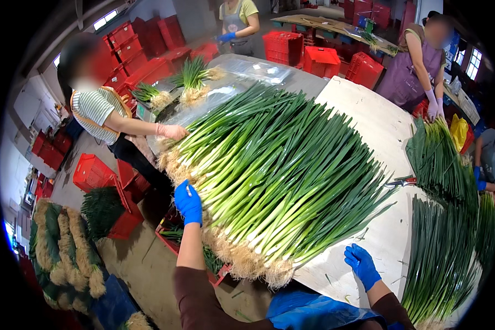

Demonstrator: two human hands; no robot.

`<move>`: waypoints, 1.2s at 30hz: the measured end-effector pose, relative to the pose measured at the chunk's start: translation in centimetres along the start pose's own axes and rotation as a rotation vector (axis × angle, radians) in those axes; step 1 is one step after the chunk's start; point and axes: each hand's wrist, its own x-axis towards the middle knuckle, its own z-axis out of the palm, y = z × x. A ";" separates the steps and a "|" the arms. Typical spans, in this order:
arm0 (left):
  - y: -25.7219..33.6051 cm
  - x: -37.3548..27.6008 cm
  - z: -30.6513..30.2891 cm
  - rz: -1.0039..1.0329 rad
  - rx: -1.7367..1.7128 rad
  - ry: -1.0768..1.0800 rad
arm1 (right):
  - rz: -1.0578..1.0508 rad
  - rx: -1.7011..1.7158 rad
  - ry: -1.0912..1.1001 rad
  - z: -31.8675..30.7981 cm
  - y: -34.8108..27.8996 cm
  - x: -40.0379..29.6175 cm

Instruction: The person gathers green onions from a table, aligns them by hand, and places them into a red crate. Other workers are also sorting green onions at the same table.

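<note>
A wide layer of green onions (pixel 272 177) lies across the pale table, its roots along the near left edge and its dark green tops towards the upper right. My left hand (pixel 188 203), in a blue glove, is at the root end on the left; its fingers are bent beside the roots, and whether they grip any is hidden. Over the bare board at the lower right is my right hand (pixel 362 264), also blue-gloved, with its fingers loosely curled and nothing visible in it. A knife with a red handle (pixel 405 181) rests on the board beyond the onion tops.
A co-worker's pink-gloved hand (pixel 172 131) touches the onions at the upper left. Another worker (pixel 414 66) handles a bunch at the right, above more onion piles (pixel 441 251). A red crate (pixel 169 241) stands below the table's left edge. A scale (pixel 145 112) holds onions.
</note>
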 end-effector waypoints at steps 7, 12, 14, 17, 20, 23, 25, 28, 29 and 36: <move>3.7 2.4 8.2 0.119 0.455 -0.587 | -0.019 -0.037 0.035 0.0 0.0 0.0; 4.7 2.8 9.0 0.172 0.651 -0.638 | -0.015 -0.061 0.091 0.6 0.0 0.0; 4.9 3.1 9.6 0.264 0.750 -0.638 | -0.005 -0.035 0.080 -0.3 0.1 0.4; 4.9 3.3 8.8 0.325 0.728 -0.611 | 0.007 -0.036 0.066 0.2 0.0 0.3; 4.3 3.5 8.7 0.347 0.686 -0.571 | 0.022 -0.032 0.075 0.6 -0.1 0.4; 3.6 3.1 9.2 0.322 0.666 -0.575 | 0.045 -0.029 0.054 -0.3 -0.2 0.6; 4.4 3.1 9.2 0.360 0.638 -0.568 | 0.049 -0.028 0.052 -0.8 0.0 0.7; 3.8 3.0 8.8 0.381 0.574 -0.593 | 0.035 -0.069 0.074 -0.9 0.1 0.8; 3.8 3.4 8.7 0.375 0.580 -0.611 | 0.036 -0.067 0.074 -0.6 0.0 0.9; 2.6 4.4 5.5 0.474 0.722 -0.667 | 0.019 -0.085 0.079 -0.3 -0.2 0.6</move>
